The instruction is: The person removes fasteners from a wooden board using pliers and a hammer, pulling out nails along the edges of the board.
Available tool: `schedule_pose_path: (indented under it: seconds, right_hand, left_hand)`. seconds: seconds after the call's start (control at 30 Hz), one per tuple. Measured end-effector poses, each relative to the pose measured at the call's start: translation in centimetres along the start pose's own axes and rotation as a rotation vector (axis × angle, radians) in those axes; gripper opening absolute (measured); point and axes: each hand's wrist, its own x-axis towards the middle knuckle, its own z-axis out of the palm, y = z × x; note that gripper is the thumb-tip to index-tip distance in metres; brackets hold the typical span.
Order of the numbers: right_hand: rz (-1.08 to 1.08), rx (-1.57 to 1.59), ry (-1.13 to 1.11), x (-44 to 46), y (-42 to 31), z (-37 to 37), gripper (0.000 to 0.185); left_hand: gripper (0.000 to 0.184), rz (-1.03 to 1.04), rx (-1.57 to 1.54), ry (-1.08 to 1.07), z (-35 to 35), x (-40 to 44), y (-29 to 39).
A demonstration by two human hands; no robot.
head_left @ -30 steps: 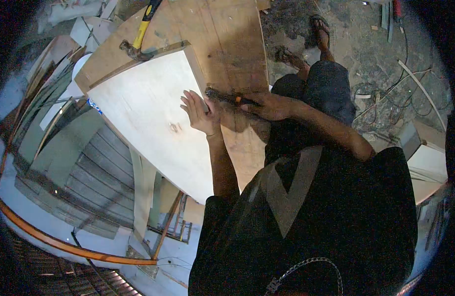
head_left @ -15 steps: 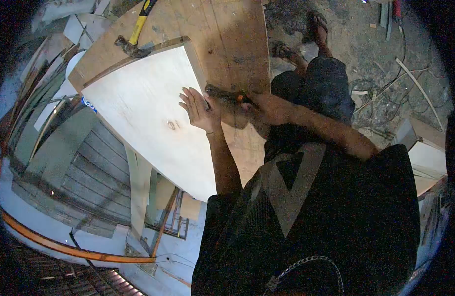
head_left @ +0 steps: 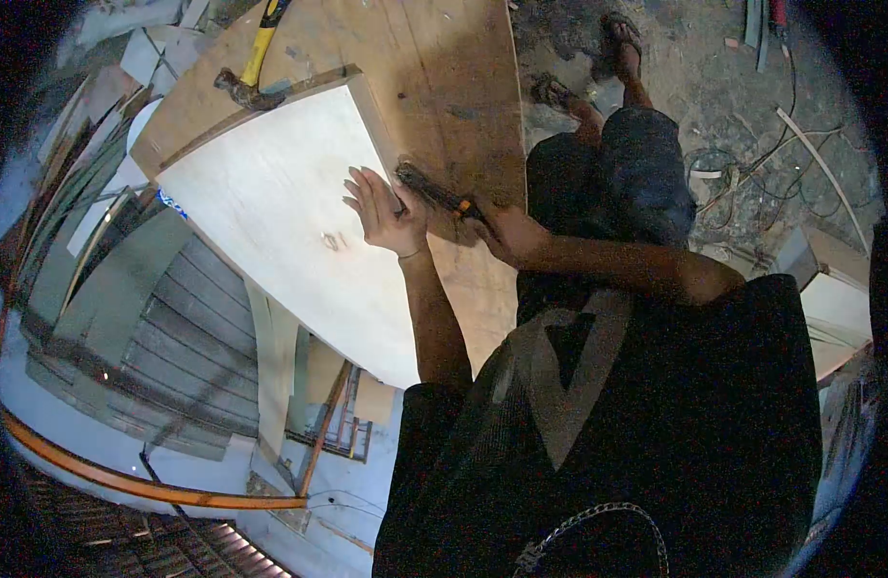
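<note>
My left hand [head_left: 391,214] lies on the white-faced panel [head_left: 280,197] by its right edge, fingers stretched out over the surface. A small dark spot shows by the thumb, too unclear to name. My right hand [head_left: 511,233] is closed round the handle of a dark hand tool [head_left: 432,188] with an orange band. The tool's far end is beside the panel's edge, just above my left hand. Its exact kind is hard to make out in the dim light. A hammer [head_left: 255,72] with a yellow and black handle rests at the panel's upper corner.
The panel lies on a brown wooden tabletop [head_left: 453,91]. Stacked boards [head_left: 82,193] stand on the left. Sandalled feet [head_left: 622,48] show on the floor beyond the table. Loose cables [head_left: 752,183] and a pale strip [head_left: 818,164] lie on the floor at the right.
My right hand and forearm have shifted slightly down, and more of the tool shows. My left hand stays on the panel. The view has moved a little.
</note>
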Motion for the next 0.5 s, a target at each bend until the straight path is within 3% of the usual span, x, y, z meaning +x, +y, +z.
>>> schedule_pose_path:
  seconds: [0.23, 0.33, 0.5]
  right_hand:
    - [0.068, 0.076, -0.228, 0.5, -1.1, -3.2, 0.050]
    - [-0.013, 0.159, -0.256, 1.6, 3.0, -1.1, 0.052]
    - [-0.018, 0.233, -0.303, 2.3, -0.7, -5.0, 0.049]
  left_hand:
    - [0.040, -0.021, 0.024, -0.009, -0.1, -0.1, -0.1]
    - [0.039, -0.032, -0.007, -0.001, 0.2, -0.2, -0.6]
    - [0.037, -0.022, -0.027, 0.007, 0.1, -0.1, -0.5]
